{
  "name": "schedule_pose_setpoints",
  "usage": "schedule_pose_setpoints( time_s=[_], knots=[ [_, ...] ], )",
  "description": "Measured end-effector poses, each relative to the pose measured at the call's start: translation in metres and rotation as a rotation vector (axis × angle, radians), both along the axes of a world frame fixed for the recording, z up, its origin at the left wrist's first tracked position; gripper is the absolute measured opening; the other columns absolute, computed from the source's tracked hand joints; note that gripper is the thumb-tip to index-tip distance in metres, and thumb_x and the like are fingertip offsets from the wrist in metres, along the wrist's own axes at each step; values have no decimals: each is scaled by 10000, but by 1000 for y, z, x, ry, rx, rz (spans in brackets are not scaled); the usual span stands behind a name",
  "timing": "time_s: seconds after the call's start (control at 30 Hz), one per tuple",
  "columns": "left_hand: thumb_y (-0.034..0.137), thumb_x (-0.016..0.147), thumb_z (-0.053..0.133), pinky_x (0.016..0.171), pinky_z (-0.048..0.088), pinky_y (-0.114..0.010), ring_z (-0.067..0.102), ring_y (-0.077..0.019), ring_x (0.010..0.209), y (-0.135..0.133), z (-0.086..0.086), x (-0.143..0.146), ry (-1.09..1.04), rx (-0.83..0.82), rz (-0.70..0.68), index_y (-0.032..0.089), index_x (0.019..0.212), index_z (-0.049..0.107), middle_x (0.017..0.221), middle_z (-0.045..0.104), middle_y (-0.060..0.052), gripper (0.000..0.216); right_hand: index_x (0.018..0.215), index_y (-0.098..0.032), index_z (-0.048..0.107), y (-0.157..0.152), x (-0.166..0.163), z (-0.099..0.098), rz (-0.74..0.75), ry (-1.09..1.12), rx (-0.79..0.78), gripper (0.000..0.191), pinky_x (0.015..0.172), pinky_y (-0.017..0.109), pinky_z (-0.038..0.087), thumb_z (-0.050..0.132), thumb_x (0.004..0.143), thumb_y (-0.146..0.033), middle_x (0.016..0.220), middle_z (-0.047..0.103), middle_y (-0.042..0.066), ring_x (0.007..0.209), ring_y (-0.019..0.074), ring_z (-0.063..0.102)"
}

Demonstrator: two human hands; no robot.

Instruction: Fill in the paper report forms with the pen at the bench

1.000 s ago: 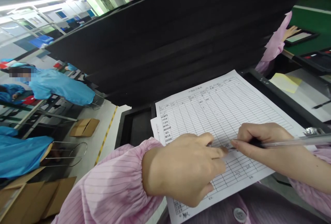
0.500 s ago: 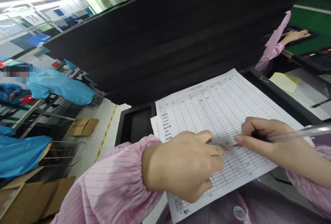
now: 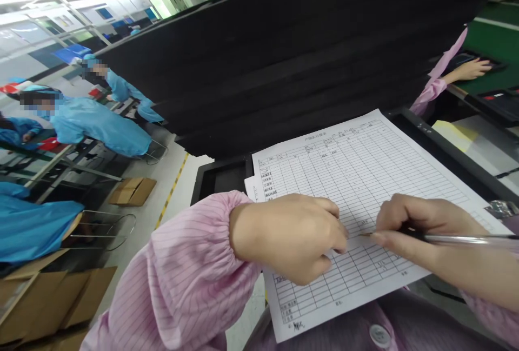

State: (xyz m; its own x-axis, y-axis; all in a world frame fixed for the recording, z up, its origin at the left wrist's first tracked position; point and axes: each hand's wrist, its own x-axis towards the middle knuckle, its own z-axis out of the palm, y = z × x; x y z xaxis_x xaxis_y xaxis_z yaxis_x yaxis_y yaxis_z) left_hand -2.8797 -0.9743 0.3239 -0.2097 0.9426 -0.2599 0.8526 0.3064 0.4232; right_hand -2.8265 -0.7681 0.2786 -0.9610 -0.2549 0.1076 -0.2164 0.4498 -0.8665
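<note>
A printed form with a ruled grid lies tilted before me on a dark surface, some cells filled in by hand. My left hand rests over its lower left part, fingers loosely bent and thumb apart, with nothing seen in it; the fingertips are partly hidden. In my right hand a clear-barrelled pen is pinched. Its tip touches or nearly touches the grid just right of my left fingers. Another sheet's edge peeks out under the form's left side.
Behind the form rises a black partition. At right, a co-worker's hand reaches over a green bench. People in blue smocks sit at left benches, near cardboard boxes. A metal clip-like object lies by the form's right edge.
My left hand has drawn its fingers in from a more stretched pose and shifted slightly up. The pen's tip has moved a little left and down on the form. The view has shifted slightly.
</note>
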Motion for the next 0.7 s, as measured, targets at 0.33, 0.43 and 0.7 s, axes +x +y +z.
schedule_pose_setpoints(
  time_s=[0.33, 0.43, 0.7],
  knots=[
    [59, 809, 559, 874, 486, -309, 556, -175, 906, 2, 0, 0, -104, -70, -3, 192, 679, 531, 792, 664, -7, 188, 521, -196, 434, -12, 8, -24, 42, 200, 85, 322, 340, 181, 251, 543, 821, -243, 433, 433, -59, 372, 55, 376],
    [60, 808, 553, 854, 486, -303, 557, -177, 918, 1, -1, 1, -96, -69, -6, 201, 652, 488, 787, 666, -3, 220, 533, -202, 434, -12, 8, -26, 41, 223, 114, 317, 338, 205, 233, 539, 828, -244, 433, 421, -60, 368, 60, 359],
    [64, 790, 551, 769, 494, -292, 578, -184, 922, -2, -6, 0, -93, -5, 1, 207, 649, 502, 771, 670, -3, 206, 530, -195, 411, -13, 7, -24, 72, 246, 116, 300, 348, 189, 255, 507, 814, -198, 443, 436, -63, 368, 48, 379]
  ],
)
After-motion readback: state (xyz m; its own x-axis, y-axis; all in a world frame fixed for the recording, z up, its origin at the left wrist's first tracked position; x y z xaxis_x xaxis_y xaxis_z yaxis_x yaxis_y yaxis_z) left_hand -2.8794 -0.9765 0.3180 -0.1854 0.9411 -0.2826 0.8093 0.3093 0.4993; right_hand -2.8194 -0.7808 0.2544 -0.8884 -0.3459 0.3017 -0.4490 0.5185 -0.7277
